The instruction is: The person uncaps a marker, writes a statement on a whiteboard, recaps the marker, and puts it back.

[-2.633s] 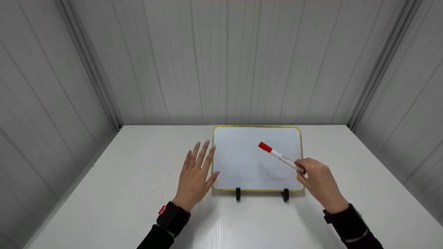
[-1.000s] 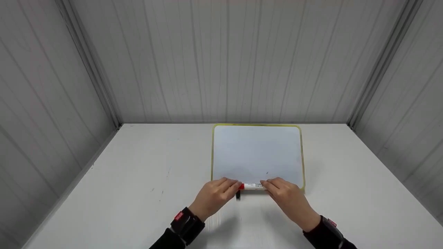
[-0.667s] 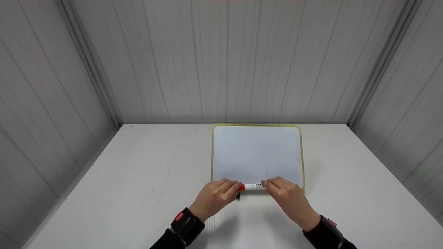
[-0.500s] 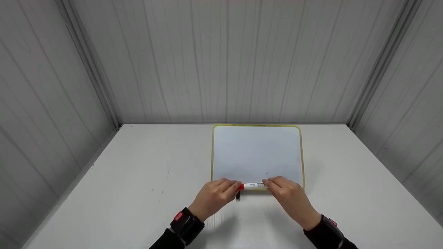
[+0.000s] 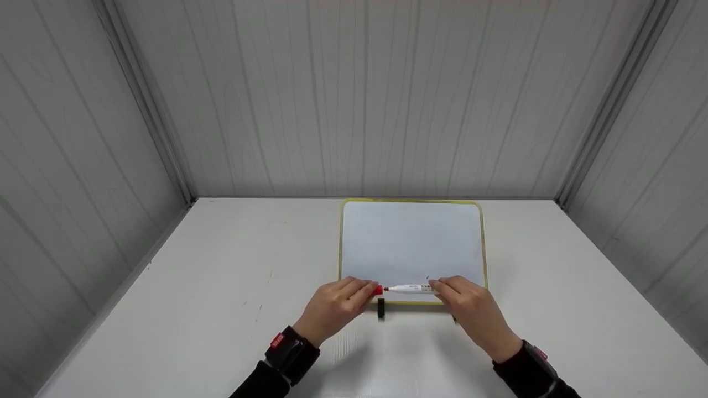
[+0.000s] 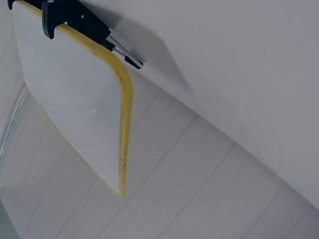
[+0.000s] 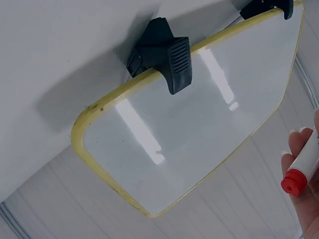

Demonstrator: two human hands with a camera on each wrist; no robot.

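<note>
The marker (image 5: 412,288) carries small dark print on its white barrel, too small to read. The right hand (image 5: 470,309) pinches the barrel; the left hand (image 5: 337,307) pinches the red cap (image 5: 378,290), just parted from it, over the near edge of the yellow-framed whiteboard (image 5: 412,243). The board stands on black clip feet (image 5: 380,309) on a white worktop (image 5: 221,287), within grey panelled walls (image 5: 359,94).

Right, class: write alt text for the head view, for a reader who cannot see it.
Two hands pull a red marker apart over the near edge of a whiteboard: the left hand grips the cap, the right hand the barrel. The yellow-framed board stands in black clips on a white table, with grey panel walls around.
</note>
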